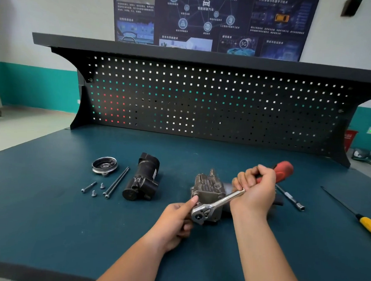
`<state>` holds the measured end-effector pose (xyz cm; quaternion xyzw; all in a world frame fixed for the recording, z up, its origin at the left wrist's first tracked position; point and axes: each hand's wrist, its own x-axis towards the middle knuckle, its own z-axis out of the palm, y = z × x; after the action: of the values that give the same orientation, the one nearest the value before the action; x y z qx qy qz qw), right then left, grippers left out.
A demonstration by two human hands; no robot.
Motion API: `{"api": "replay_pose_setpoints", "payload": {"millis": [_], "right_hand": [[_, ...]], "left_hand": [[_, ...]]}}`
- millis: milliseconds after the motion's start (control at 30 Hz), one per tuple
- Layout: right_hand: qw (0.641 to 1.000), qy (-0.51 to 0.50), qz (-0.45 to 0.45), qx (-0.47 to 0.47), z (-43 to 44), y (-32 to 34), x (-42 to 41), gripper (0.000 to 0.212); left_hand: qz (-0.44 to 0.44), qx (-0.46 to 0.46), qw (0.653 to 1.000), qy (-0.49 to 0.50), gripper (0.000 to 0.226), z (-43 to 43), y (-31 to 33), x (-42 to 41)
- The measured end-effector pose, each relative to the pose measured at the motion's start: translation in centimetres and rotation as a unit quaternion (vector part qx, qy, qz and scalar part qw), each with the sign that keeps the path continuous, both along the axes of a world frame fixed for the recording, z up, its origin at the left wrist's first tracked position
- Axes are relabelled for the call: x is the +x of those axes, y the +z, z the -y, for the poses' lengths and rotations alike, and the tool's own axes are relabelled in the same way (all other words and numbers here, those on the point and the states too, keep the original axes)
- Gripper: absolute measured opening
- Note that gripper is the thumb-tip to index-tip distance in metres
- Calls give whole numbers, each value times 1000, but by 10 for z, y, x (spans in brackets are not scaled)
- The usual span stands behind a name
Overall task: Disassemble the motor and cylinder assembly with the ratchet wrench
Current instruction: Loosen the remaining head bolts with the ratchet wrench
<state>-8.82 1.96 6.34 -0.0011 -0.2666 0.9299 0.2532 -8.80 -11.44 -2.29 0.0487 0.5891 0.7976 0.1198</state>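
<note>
The grey metal cylinder block [209, 187] stands on the blue bench mat, right of centre. A chrome ratchet wrench [217, 203] with a red grip lies across its near face, its head low at the block's front. My right hand [256, 187] grips the wrench handle just below the red grip. My left hand [176, 220] has its fingers curled, and its thumb presses on the wrench head and the block's front corner. The black motor housing [141, 179] lies detached to the left.
Left of the motor lie two long bolts [116, 182], three short screws [94, 188] and a round end cap [104, 165]. An extension bar [291, 198] sits right of my hand, a yellow-handled screwdriver [357, 216] farther right. A black pegboard [203, 102] closes the back.
</note>
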Motion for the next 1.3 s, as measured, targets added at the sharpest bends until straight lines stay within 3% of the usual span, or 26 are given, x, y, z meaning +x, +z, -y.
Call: {"api": "replay_pose_setpoints", "payload": {"millis": [200, 333, 500, 733, 1033, 1300], "right_hand": [[997, -48, 12, -55, -1, -16, 9, 44], [987, -55, 68, -132, -7, -31, 13, 29], [972, -40, 102, -207, -8, -52, 18, 27], [966, -23, 111, -234, -7, -58, 25, 37], [994, -52, 80, -46, -1, -12, 13, 35], [986, -42, 60, 148, 19, 17, 4, 36]], "left_hand": [[52, 48, 997, 11, 26, -1, 2, -2], [64, 76, 995, 2, 25, -2, 2, -2], [57, 90, 994, 10, 26, -3, 2, -3], [59, 78, 995, 4, 28, -2, 0, -4], [99, 87, 991, -11, 26, 1, -1, -5], [114, 81, 989, -40, 32, 2, 0, -3]]}}
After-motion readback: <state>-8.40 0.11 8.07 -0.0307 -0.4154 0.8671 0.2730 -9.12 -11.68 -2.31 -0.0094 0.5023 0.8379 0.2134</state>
